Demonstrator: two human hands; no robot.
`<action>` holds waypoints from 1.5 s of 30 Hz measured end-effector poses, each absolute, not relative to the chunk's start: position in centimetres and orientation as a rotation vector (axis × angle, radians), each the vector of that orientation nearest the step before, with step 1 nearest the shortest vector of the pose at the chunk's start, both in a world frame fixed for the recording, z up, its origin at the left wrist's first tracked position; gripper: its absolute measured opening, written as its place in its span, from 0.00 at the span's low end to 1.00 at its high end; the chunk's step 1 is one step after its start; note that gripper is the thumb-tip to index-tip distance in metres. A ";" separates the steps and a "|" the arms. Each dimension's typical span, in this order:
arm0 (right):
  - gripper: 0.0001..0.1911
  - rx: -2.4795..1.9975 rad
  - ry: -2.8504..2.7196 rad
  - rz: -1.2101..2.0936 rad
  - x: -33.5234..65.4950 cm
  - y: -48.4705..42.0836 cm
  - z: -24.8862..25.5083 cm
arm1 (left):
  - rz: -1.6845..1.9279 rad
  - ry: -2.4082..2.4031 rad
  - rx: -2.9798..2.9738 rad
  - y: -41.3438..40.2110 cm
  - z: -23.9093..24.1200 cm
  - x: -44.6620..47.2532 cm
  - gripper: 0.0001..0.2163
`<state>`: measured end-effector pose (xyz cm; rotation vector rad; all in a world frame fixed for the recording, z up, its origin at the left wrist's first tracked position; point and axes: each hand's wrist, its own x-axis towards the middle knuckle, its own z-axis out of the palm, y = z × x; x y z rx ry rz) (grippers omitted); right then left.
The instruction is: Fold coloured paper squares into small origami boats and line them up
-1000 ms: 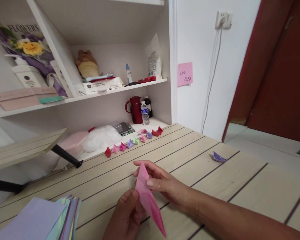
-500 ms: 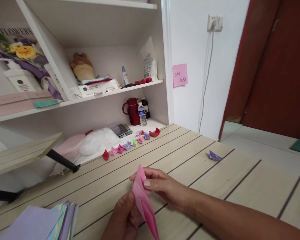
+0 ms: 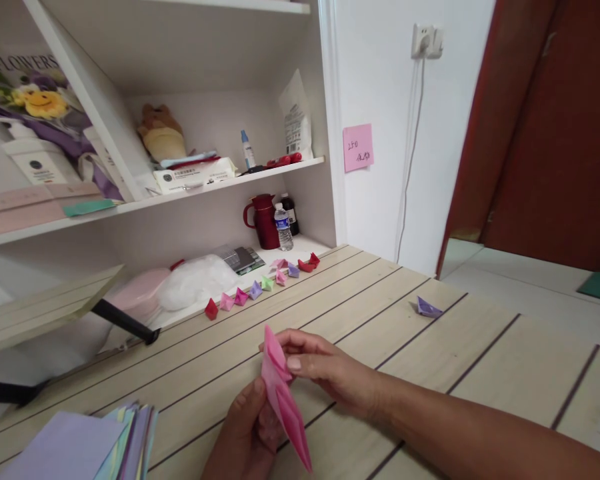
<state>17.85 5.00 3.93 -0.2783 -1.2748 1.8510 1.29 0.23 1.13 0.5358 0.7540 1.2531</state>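
A pink folded paper [image 3: 284, 400], long and pointed at both ends, is held up above the wooden table [image 3: 200, 393]. My left hand [image 3: 250, 427] pinches its lower left edge, the thumb on the near face and the other fingers mostly hidden behind. From the right, my right hand [image 3: 325, 370] grips the upper part between thumb and fingers. Pocket-like folds show along the paper's right side. A stack of coloured paper sheets [image 3: 65, 447], purple on top, lies to the left of my left hand.
Several small folded paper boats [image 3: 255, 289] stand in a row along the table's back edge. A purple paper boat [image 3: 429, 307] sits apart on the right. Behind are a white shelf [image 3: 230, 175], a red jug [image 3: 266, 223] and a water bottle [image 3: 283, 228]. A small raised board [image 3: 45, 307] stands at left.
The pink paper has tilted and turned slightly, its top tip shifting left, so its folds on the right side show more openly. Both hands keep hold of it.
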 end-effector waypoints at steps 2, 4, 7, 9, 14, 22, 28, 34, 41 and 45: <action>0.18 -0.253 -1.296 1.843 17.9 4.9 4.1 | 1.238 0.758 0.527 0.1 1.5 1.3 0.20; 0.19 -0.248 -1.313 1.819 17.9 4.8 4.2 | 1.216 0.762 0.532 -0.1 1.7 1.4 0.21; 0.18 -0.300 -1.337 1.758 17.9 4.8 4.3 | 1.203 0.776 0.576 -0.1 1.6 1.5 0.22; 0.18 -0.352 -1.346 1.723 18.0 4.8 4.3 | 1.195 0.777 0.634 0.0 1.2 1.5 0.23; 0.19 -0.340 -1.343 1.720 18.3 5.0 4.3 | 1.224 0.730 0.603 0.5 0.7 1.3 0.23; 0.26 -0.233 -1.448 1.828 18.7 4.6 4.7 | 1.276 0.719 0.527 0.4 1.0 1.1 0.20; 0.26 -0.224 -1.435 1.829 18.4 4.9 4.2 | 1.237 0.698 0.607 0.5 0.8 1.0 0.21; 0.25 -0.221 -1.443 1.820 18.4 4.8 4.2 | 1.237 0.701 0.600 0.3 1.2 1.1 0.21; 0.24 -0.238 -1.459 1.811 18.3 4.8 4.4 | 1.235 0.705 0.619 0.3 1.4 1.2 0.21; 0.21 -0.268 -1.445 1.840 18.3 4.8 4.3 | 1.222 0.695 0.622 0.4 1.2 1.1 0.21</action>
